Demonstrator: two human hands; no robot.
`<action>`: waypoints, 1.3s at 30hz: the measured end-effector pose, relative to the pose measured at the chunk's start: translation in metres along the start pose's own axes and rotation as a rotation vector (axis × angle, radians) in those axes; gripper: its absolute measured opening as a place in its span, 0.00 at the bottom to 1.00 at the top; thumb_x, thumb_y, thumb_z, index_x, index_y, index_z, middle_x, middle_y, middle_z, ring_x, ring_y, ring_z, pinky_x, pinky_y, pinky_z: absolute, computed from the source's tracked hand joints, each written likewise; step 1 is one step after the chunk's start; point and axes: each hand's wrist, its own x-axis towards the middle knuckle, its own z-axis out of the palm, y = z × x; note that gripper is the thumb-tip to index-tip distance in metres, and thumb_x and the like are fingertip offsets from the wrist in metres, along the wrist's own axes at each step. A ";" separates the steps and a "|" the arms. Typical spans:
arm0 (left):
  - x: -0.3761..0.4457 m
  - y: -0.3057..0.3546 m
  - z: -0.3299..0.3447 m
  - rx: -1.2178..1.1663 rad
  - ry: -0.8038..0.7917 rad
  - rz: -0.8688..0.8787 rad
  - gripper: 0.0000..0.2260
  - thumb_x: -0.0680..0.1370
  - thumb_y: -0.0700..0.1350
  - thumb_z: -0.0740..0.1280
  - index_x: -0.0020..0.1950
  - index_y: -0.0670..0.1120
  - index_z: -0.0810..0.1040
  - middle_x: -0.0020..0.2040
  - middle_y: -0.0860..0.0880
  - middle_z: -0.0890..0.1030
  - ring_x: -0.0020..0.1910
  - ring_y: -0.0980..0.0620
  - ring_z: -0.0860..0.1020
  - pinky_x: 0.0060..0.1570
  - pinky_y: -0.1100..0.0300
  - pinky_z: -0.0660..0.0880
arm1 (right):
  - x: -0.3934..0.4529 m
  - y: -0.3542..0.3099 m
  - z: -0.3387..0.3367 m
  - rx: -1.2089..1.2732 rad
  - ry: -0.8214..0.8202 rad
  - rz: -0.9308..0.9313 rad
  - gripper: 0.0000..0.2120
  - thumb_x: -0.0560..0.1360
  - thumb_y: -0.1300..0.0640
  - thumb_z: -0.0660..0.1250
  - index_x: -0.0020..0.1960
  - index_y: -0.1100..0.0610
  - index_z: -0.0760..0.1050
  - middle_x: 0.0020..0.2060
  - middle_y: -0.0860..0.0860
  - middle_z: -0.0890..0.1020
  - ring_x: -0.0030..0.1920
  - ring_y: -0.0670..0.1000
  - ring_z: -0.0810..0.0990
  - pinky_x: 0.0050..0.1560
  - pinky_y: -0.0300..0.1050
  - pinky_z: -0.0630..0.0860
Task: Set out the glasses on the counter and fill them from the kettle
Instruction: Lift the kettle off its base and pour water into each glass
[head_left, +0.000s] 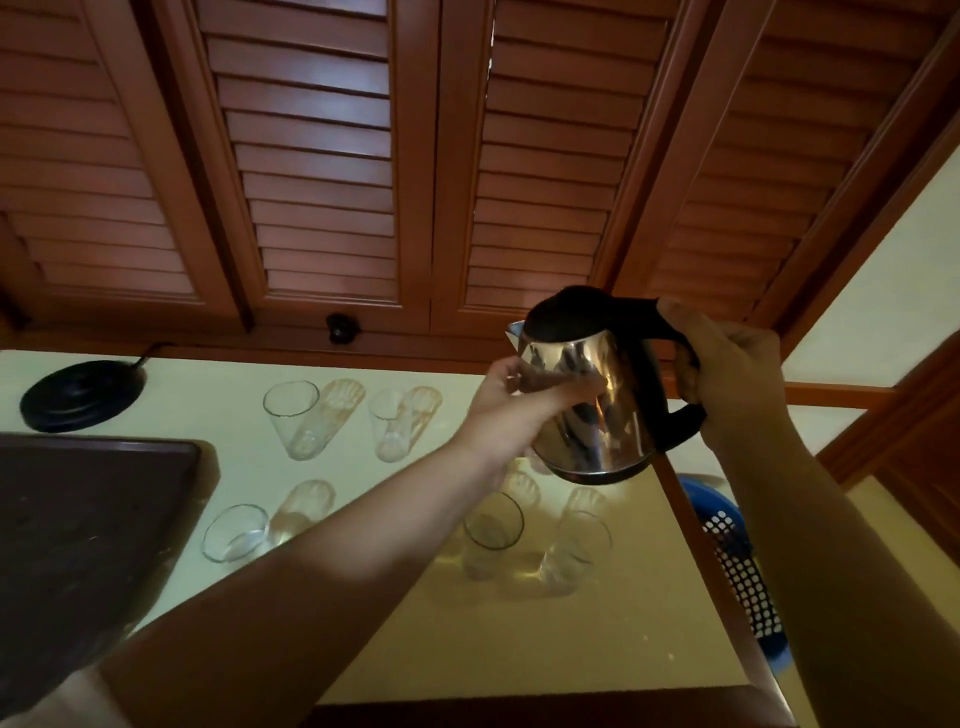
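Kettle: the steel electric kettle (597, 395) is held in the air above the surface's right part, roughly upright, spout (514, 332) pointing toward the back-left; no water is seen leaving it.
Right hand: the right hand (727, 374) is clamped around the black handle (670, 332), carrying the weight.
Left hand: the left hand (524, 389) lies against the steel body below the spout, fingers spread over the metal rather than wrapped round it.
Glasses: five clear glasses show on the pale surface (363, 623): the back-left glass (296, 421) and the back-middle glass (395, 423) near the back edge, the front-left glass (234, 532) beside the dark tray (78, 519), and the front-middle glass (491, 525) and the front-right glass (574, 551) almost under the kettle. Whether any holds water cannot be told.
Kettle base: the black kettle base (78, 395) sits empty at the back-left corner.
Risk, burn: if the water is hot, the bare palm on the steel wall would likely flinch and jerk the pour.
Risk, spill: the narrow rims stand low beneath the spout, so a quick tilt could overshoot onto the surface.
Risk, knock: the left forearm (337, 561) crosses between the glasses; a low sweep could topple one.
Risk, edge: the front-right glass stands near the right edge, above a blue basket (737, 561).
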 end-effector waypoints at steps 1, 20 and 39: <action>-0.003 0.004 -0.004 0.010 0.013 0.016 0.29 0.69 0.54 0.83 0.65 0.50 0.76 0.61 0.53 0.84 0.53 0.55 0.83 0.39 0.57 0.79 | 0.000 -0.003 0.003 0.022 -0.014 0.005 0.18 0.79 0.56 0.71 0.31 0.53 0.75 0.20 0.41 0.76 0.21 0.39 0.75 0.28 0.31 0.71; -0.004 -0.014 -0.062 -0.128 0.157 -0.049 0.21 0.73 0.56 0.80 0.54 0.49 0.73 0.52 0.53 0.85 0.44 0.58 0.83 0.35 0.59 0.81 | 0.005 -0.007 0.089 -0.147 -0.146 0.046 0.16 0.68 0.44 0.80 0.27 0.49 0.81 0.24 0.45 0.80 0.34 0.57 0.86 0.46 0.60 0.86; 0.018 -0.032 -0.093 -0.425 0.011 -0.227 0.31 0.72 0.56 0.81 0.70 0.47 0.75 0.61 0.45 0.85 0.55 0.48 0.84 0.56 0.37 0.84 | 0.008 -0.039 0.140 -0.435 -0.204 0.131 0.18 0.70 0.42 0.78 0.25 0.46 0.82 0.21 0.43 0.80 0.21 0.39 0.77 0.34 0.42 0.72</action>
